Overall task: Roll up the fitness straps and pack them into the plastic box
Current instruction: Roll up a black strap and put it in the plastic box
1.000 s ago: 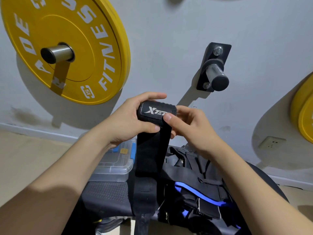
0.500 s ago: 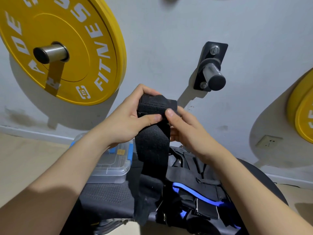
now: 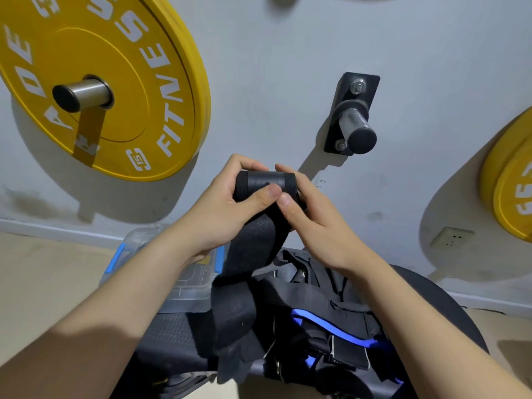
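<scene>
I hold a black fitness strap (image 3: pixel 260 243) up in front of the wall, its top end wound into a tight roll. My left hand (image 3: pixel 227 208) grips the roll's left side, thumb across the front. My right hand (image 3: pixel 313 223) pinches the right side, its thumb tip meeting the left thumb. The strap's loose tail hangs down onto the black bench (image 3: pixel 169 335). A clear plastic box (image 3: pixel 190 286) with blue latches sits on the bench behind my left wrist, mostly hidden. More black and blue straps (image 3: pixel 331 329) lie heaped under my right forearm.
A yellow weight plate (image 3: pixel 138 82) hangs on a wall peg at upper left. A bare black peg (image 3: pixel 355 122) juts from the wall above my hands. Another yellow plate (image 3: pixel 512 191) shows at the right edge, a wall socket (image 3: pixel 452 237) below it. Beige floor lies left.
The roll has turned further and grown thicker; the white logo seen a second ago is wound inside. The hanging tail has shortened and both thumbs have met on the front.
</scene>
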Demonstrator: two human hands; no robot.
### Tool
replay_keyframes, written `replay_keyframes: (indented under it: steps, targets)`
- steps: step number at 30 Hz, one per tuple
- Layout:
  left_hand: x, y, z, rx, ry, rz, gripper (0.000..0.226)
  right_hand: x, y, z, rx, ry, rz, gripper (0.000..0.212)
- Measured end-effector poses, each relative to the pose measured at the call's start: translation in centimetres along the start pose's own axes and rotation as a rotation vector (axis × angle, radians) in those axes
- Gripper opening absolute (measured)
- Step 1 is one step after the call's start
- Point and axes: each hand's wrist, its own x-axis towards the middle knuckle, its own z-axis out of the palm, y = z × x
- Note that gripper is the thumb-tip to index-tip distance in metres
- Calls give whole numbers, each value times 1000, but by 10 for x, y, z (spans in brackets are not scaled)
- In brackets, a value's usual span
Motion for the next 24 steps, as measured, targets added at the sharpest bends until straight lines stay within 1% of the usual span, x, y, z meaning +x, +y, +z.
replay_keyframes:
  steps: [2,3,4,6,7,9,12,13,14,15,16,17,18,19,24]
  targets:
    - [2,1,-4,-50,-3,26,39,-1,-3,1,178,-39,120,66]
    - [3,2,-5,-76,-4,48,40,-1,-4,2,252,-68,199,65]
    - [4,3,-7,-81,-1,75,41,-1,-4,3,302,-108,262,54]
    - [6,3,-11,-23,16,116,43,-2,-5,5,306,-185,315,22]
    - [6,2,-14,10,29,123,44,-3,-3,5,323,-202,310,17]
    - [7,-1,-18,52,49,119,44,-4,-3,4,411,-192,310,19]
    - [7,-6,-18,80,77,99,43,-2,-4,3,507,-125,306,32]
    - [8,-7,-17,73,96,89,41,-1,-3,4,519,-106,307,27]
    - [10,-7,-16,46,115,77,36,0,-3,4,530,-80,314,17]
    - [12,-8,-15,2,130,61,28,0,-2,5,537,-58,307,15]
    - [13,-8,-13,-32,143,45,19,0,-3,6,545,-39,312,22]
    - [14,-9,-12,-26,161,42,11,0,-4,8,556,-29,319,23]
    - [15,-10,-12,15,179,48,5,-1,-5,10,574,-15,326,16]
    - [16,-11,-11,71,192,53,6,-2,-6,11,590,8,330,15]
    - [13,-11,-18,275,137,47,25,-4,-9,6,692,119,416,42]
